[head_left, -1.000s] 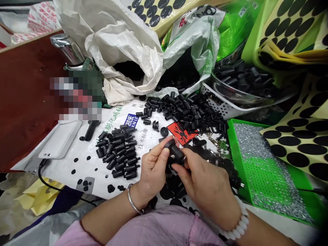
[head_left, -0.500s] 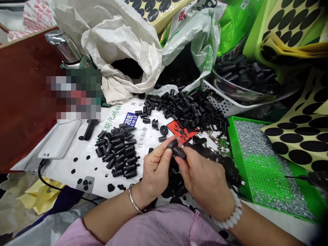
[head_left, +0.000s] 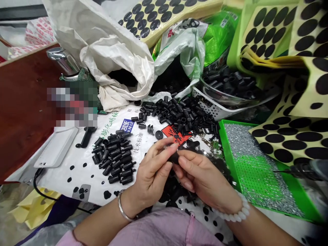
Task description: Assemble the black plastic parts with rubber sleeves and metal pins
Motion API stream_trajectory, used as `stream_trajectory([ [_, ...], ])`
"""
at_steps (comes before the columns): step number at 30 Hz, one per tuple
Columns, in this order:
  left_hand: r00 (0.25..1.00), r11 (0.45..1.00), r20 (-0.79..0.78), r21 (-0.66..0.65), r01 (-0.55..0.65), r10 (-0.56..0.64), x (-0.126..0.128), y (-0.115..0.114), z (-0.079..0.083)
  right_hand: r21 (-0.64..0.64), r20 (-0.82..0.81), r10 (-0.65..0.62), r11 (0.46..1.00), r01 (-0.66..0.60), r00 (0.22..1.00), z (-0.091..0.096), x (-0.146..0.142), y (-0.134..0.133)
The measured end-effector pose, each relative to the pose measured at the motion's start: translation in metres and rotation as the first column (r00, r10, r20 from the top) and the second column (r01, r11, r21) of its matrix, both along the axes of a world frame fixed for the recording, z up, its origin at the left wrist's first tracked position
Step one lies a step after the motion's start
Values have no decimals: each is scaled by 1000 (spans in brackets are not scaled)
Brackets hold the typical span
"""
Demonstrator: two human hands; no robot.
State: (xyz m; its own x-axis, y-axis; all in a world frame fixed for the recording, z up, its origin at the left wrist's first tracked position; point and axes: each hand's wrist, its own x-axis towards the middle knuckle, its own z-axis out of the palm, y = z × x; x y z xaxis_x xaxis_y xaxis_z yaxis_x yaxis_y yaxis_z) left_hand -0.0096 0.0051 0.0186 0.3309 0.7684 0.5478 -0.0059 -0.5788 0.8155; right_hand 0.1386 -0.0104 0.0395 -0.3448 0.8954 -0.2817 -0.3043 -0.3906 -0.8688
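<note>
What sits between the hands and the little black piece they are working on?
Nothing visible. The left hand and the right hand both pinch the black piece directly with their fingertips, which meet around it.

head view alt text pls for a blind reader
The left hand and right hand pinch a black part over a white sheet. A cluster of black pieces lies left, a loose pile beyond, a green tray of screws right.
</note>
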Motion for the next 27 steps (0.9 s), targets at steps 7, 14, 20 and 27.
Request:
stream_trajectory([
  [7, 998, 997, 11, -53, 56, -56, -2, -7, 5, -13, -246, 84, 996, -90, 966, 0, 4, -3],
  [14, 978, 901, 147, -387, 197, -151, 2, -9, 12, 15, -244, 69, 998, -67, 967, -5, 2, -6],
  [20, 986, 886, 2, -439, 148, -164, 4, -5, 13, 68, -93, 70, 996, -64, 993, -9, 9, -9],
  [27, 976, 992, -210, -119, 33, -58, 8, -3, 14, 787, 474, -639, 616, 33, 606, 20, 33, -19],
])
